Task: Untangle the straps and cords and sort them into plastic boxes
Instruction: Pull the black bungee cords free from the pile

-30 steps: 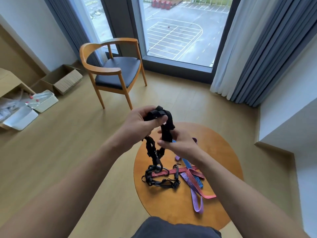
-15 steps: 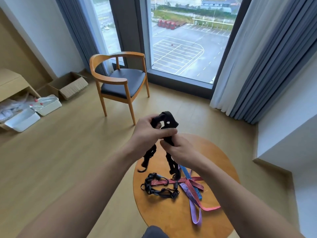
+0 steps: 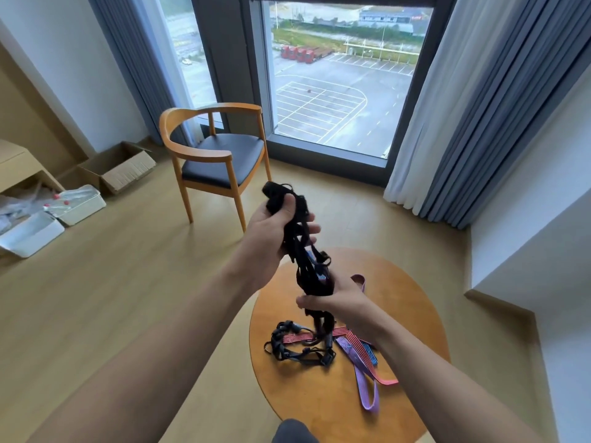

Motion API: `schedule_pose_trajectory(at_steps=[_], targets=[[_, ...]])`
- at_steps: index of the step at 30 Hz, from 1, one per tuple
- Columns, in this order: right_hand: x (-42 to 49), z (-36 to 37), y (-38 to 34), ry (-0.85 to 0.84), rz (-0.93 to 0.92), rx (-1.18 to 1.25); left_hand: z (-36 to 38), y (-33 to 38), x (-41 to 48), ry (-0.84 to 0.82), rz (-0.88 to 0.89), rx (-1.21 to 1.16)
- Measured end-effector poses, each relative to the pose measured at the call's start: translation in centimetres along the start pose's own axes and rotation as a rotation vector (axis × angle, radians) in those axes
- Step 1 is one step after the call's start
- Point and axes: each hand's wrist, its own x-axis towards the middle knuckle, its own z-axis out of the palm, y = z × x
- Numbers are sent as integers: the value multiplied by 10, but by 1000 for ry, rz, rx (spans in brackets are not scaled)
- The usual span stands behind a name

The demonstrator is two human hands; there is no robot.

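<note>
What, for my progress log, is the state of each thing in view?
left hand: grips the top of the black strap bundle.
right hand: grips the bundle lower down.
black strap bundle: tangled, stretched between both hands, tail hanging toward the round table.
coloured straps: lying crossed on the table.
black cord: looped on the table, tangled with them.
plastic boxes: on the floor, away from the table.
cardboard box: open.

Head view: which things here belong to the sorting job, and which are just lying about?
Job: black strap, gripped by left hand and right hand; black cord, red strap and purple strap on the table; white boxes on the floor.
Lying about: chair, cardboard box, curtain.
</note>
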Motion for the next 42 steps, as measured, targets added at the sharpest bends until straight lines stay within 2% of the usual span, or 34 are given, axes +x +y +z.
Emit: schedule_pose_trajectory(at_steps=[3,5,7,10,12,14,16,17,19,23,25,27,30,32,34,36,38,40,42], targets=[[-9,3,10,-61,70,8,-24,-4,5,151,-35,-161],[-13,4,15,-91,130,-45,-42,-7,9,273,-101,-147],[-12,4,14,-41,168,-147,-60,-13,8,343,-215,-11],[-3,-2,6,47,141,-441,-87,-33,-5,382,-392,412],[2,-2,-1,23,130,-637,-97,-44,-16,249,-352,615],[5,3,-6,-40,138,-754,-98,-56,-21,-72,-260,792],[6,10,-12,-111,148,-769,-93,-71,-24,-382,-206,909],[5,13,-15,-149,146,-727,-90,-78,-25,-472,-183,929],[3,15,-22,-213,143,-623,-84,-92,-26,-500,-145,898],[-3,5,-22,-226,181,-465,-79,-107,-29,-391,-131,792],[-3,-3,-15,-129,197,-368,-85,-111,-29,-337,-190,730],[-2,-6,-4,21,212,-245,-92,-114,-32,-290,-291,547],[3,8,16,197,181,6,-94,-123,-38,-149,-437,152],[9,24,30,298,144,76,-91,-134,-39,-66,-480,-43],[14,45,45,335,126,35,-92,-143,-40,-15,-512,-214],[16,64,64,334,135,-170,-93,-148,-43,56,-547,-324],[16,77,82,251,140,-353,-91,-155,-46,171,-583,-300],[16,82,101,113,151,-412,-94,-167,-49,325,-623,-191],[18,78,118,55,175,-452,-103,-179,-53,487,-666,-138]])
